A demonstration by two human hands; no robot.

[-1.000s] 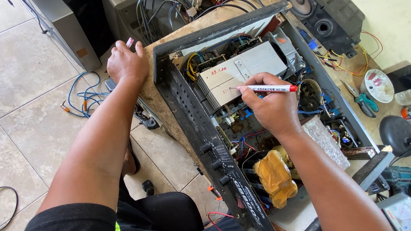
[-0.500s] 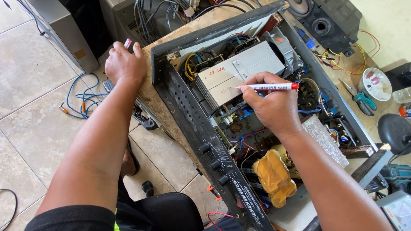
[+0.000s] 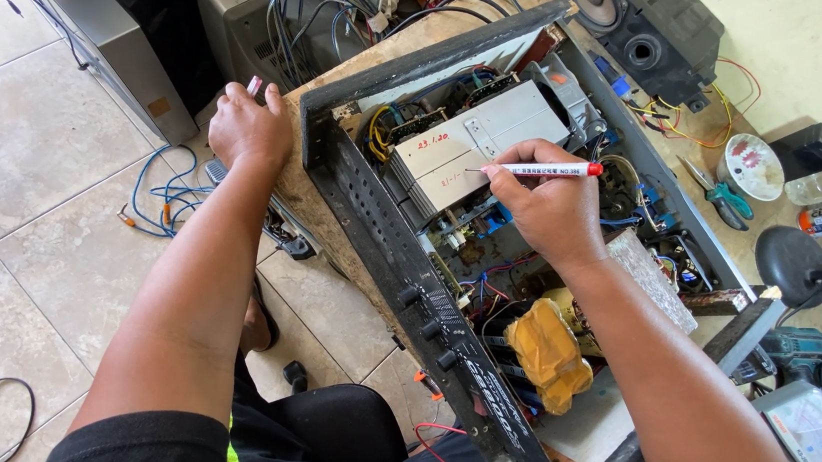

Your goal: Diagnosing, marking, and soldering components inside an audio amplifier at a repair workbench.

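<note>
Left hand (image 3: 250,130): we are closing it on a small pink object at the bench edge, bracing beside the open amplifier chassis (image 3: 372,217).
Grey metal block (image 3: 468,156): lying inside the chassis, facing up for marking.
Right hand (image 3: 554,210): we are pinching a red-capped marker (image 3: 537,169), tip resting on the block.

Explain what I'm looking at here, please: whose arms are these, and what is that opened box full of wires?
The picture comes from a camera worn on a person's head, looking down at their own two arms. On the wooden bench lies an opened black electronics chassis, its circuit boards and coloured wires exposed. The right hand holds a white marker pen with a red cap, its tip on a grey metal block that already bears red writing. The left hand rests at the bench's corner, pinching a small pink thing too small to identify. Nearby lie pliers, a speaker and a meter.
</note>
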